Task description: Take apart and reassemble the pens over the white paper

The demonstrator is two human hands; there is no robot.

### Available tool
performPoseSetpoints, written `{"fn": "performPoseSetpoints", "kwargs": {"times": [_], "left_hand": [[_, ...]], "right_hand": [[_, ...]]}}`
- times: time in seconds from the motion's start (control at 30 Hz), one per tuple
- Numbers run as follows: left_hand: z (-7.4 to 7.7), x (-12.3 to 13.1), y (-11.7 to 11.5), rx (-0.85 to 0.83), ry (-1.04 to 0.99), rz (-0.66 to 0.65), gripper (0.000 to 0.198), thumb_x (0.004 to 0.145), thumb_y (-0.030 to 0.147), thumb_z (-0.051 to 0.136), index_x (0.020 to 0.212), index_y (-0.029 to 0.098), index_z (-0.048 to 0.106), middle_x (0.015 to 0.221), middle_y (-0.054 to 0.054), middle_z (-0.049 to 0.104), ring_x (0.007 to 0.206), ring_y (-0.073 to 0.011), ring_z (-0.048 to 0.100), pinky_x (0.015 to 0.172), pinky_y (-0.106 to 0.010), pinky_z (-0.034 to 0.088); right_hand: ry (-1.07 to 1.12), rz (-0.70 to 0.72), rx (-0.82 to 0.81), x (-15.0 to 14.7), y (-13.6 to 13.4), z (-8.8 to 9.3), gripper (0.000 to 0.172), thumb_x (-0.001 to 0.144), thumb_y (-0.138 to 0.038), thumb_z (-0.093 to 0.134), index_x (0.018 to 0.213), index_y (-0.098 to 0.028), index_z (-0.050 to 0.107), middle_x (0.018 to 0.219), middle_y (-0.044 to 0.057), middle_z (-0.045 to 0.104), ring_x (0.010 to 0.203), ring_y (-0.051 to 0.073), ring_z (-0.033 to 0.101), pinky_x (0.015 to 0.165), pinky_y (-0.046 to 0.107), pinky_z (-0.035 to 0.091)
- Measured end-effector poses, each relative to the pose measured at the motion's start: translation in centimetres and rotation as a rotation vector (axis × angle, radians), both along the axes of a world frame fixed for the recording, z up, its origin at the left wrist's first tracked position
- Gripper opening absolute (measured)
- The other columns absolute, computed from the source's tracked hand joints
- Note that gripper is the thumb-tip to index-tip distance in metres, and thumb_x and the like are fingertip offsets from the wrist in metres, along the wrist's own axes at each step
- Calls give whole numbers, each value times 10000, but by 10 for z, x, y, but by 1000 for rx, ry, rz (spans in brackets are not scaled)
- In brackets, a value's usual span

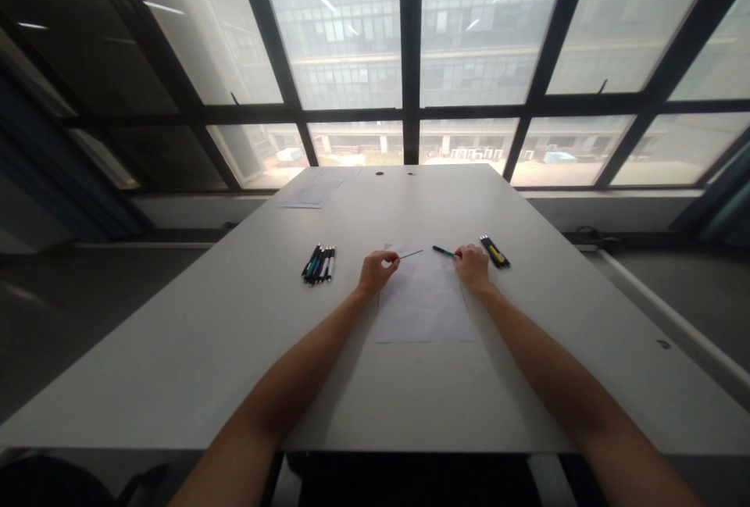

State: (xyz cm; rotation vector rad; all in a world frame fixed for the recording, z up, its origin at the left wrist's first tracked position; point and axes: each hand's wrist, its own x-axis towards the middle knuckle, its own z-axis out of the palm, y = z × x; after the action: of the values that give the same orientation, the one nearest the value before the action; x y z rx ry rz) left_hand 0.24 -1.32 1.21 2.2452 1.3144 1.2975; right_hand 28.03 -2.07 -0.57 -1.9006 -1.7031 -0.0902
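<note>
My left hand [376,269] is closed in a pinch on a thin dark refill [411,255] that points right over a white sheet of paper [424,305]. My right hand [472,265] is closed on a green and black pen barrel [444,251] whose tip points left toward the refill. A small gap separates refill and barrel. Both hands rest at the sheet's far edge on the white table [234,335].
A bunch of several pens [319,263] lies left of my left hand. A few pens, one yellow [495,251], lie right of my right hand. More papers [313,192] sit at the far left of the table, by the large windows.
</note>
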Motion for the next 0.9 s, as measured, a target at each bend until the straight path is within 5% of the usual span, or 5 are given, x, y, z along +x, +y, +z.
{"fn": "performPoseSetpoints", "kwargs": {"times": [0.27, 0.9], "left_hand": [[-1, -1, 1, 4, -22, 42, 88, 799, 233, 649, 797, 205, 732, 807, -12, 732, 770, -167, 642, 765, -294, 495], [3, 1, -2, 49, 20, 46, 81, 808, 223, 645, 785, 216, 722, 777, 1, 713, 754, -163, 623, 789, -296, 475]], "right_hand": [[265, 174, 187, 6, 7, -1, 127, 834, -175, 565, 856, -208, 686, 929, 57, 664, 921, 231, 560, 831, 352, 385], [231, 209, 233, 4, 5, 1, 147, 844, -179, 547, 872, -213, 687, 938, 65, 669, 948, 238, 548, 853, 361, 367]]}}
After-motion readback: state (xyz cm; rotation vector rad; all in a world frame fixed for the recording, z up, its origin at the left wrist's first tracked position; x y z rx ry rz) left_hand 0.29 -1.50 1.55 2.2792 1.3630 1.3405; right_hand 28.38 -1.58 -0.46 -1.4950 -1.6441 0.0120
